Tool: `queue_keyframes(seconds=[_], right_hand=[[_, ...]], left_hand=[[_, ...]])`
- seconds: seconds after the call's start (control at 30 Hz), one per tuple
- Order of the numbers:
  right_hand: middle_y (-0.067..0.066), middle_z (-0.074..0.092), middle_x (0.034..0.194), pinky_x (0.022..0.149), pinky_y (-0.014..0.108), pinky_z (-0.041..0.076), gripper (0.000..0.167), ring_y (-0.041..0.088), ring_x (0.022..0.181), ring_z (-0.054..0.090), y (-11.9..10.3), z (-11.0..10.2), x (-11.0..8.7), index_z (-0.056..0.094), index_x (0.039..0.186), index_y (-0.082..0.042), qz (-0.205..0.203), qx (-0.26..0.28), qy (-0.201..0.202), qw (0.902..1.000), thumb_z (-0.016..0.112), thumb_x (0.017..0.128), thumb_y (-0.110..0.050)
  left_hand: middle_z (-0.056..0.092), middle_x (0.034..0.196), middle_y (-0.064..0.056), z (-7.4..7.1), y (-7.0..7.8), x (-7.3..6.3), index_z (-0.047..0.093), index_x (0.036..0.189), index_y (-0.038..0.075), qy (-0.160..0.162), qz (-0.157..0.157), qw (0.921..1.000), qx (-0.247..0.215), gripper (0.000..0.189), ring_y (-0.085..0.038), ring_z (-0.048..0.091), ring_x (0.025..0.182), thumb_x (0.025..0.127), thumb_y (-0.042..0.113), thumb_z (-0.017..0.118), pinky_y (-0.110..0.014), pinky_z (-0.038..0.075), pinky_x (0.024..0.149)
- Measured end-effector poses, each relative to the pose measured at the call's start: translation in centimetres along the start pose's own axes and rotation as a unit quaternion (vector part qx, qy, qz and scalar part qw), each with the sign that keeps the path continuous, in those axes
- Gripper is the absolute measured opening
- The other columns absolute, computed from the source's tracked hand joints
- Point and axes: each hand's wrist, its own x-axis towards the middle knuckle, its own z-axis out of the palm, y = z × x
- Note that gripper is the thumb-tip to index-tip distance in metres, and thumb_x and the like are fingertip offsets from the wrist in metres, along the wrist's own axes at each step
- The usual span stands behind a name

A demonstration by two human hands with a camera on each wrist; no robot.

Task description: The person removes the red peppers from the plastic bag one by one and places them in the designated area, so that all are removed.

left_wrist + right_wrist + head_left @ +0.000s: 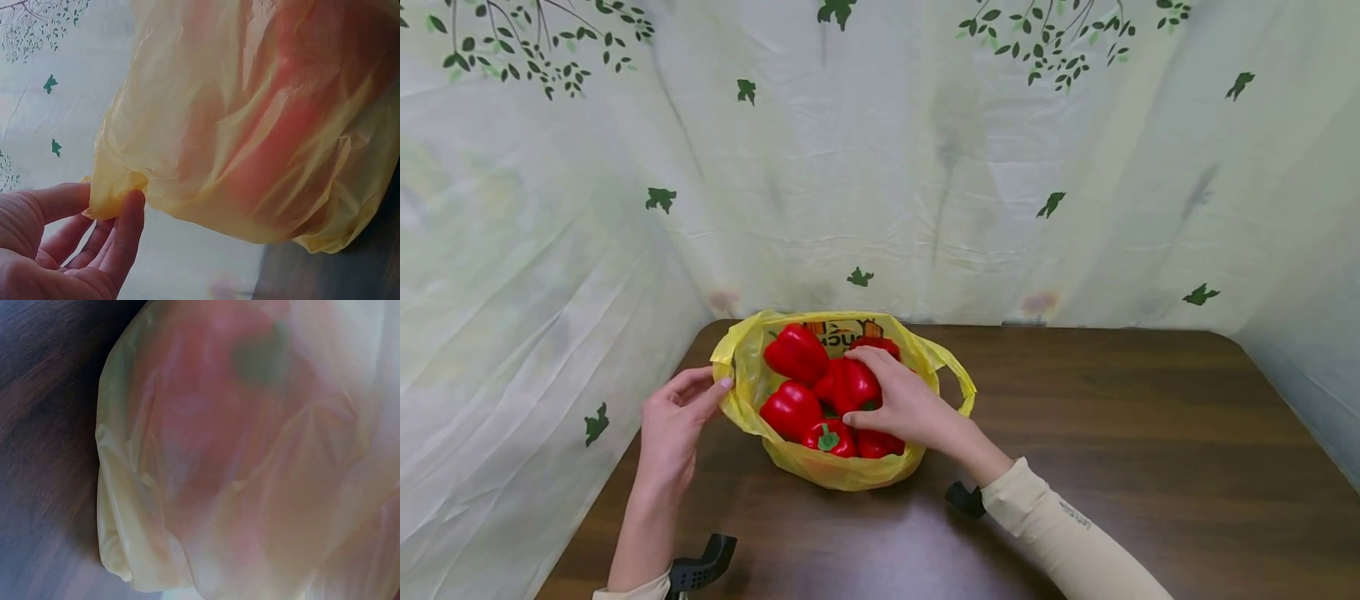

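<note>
A yellow plastic bag (842, 477) stands with its mouth wide, holding several red bell peppers (792, 410). My left hand (672, 425) pinches the bag's left handle edge between thumb and fingers; the left wrist view shows this hand (78, 244) holding a bunched fold of the yellow film (119, 190). Reaching in from the right, my right hand (913, 404) has its thumb and fingers around a bell pepper (857, 383) among the others. The right wrist view is filled by the bag's side (144, 550), with a blurred pepper behind it; the hand itself is hidden there.
The bag rests on a dark brown wooden table (1112, 450), toward its back left. Behind and beside the table hangs a pale curtain (925, 167) with green leaf prints. The bag's right handle loop (966, 383) stands out beside my right wrist.
</note>
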Motion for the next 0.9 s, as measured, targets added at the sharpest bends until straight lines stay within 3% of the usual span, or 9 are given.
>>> queue_keyframes(seconds=[0.17,0.4,0.6,0.9], right_hand=[[-0.005,0.044,0.142,0.095,0.036,0.048,0.077,0.014,0.121,0.048,-0.3,-0.5,-0.6,0.039,0.145,-0.021,-0.004,0.021,0.007,0.9997,0.079,0.081,-0.036],[-0.01,0.047,0.134,0.079,0.03,0.055,0.08,0.012,0.111,0.053,-1.2,-1.3,-1.9,0.037,0.144,-0.027,0.013,0.08,0.026,0.9964,0.082,0.078,-0.035],[-0.012,0.045,0.137,0.08,0.03,0.054,0.082,0.012,0.113,0.053,-1.5,-2.2,-2.9,0.035,0.147,-0.031,0.016,0.093,0.036,0.9949,0.081,0.079,-0.035],[-0.016,0.04,0.14,0.081,0.03,0.055,0.08,0.01,0.122,0.045,-1.9,-3.1,-4.4,0.036,0.146,-0.033,-0.025,0.112,0.06,0.9915,0.081,0.079,-0.029]], left_hand=[[0.07,0.099,-0.001,0.2,0.1,-0.1,0.065,0.117,-0.004,-0.002,0.005,0.9999,-0.012,0.037,-0.013,0.068,0.085,0.088,0.017,0.076,-0.023,0.056,0.074],[0.07,0.1,-0.002,0.4,0.2,-0.4,0.065,0.117,-0.002,0.001,0.004,1.0,-0.009,0.037,-0.014,0.068,0.087,0.088,0.018,0.076,-0.023,0.056,0.074],[0.07,0.1,-0.001,0.4,0.3,-0.3,0.065,0.118,-0.003,0.007,0.005,1.0,-0.001,0.038,-0.013,0.068,0.086,0.088,0.018,0.076,-0.022,0.055,0.074],[0.069,0.098,0.001,0.5,0.4,-0.5,0.065,0.118,-0.002,0.015,0.004,0.9997,0.021,0.039,-0.013,0.066,0.083,0.088,0.02,0.076,-0.02,0.054,0.071]])
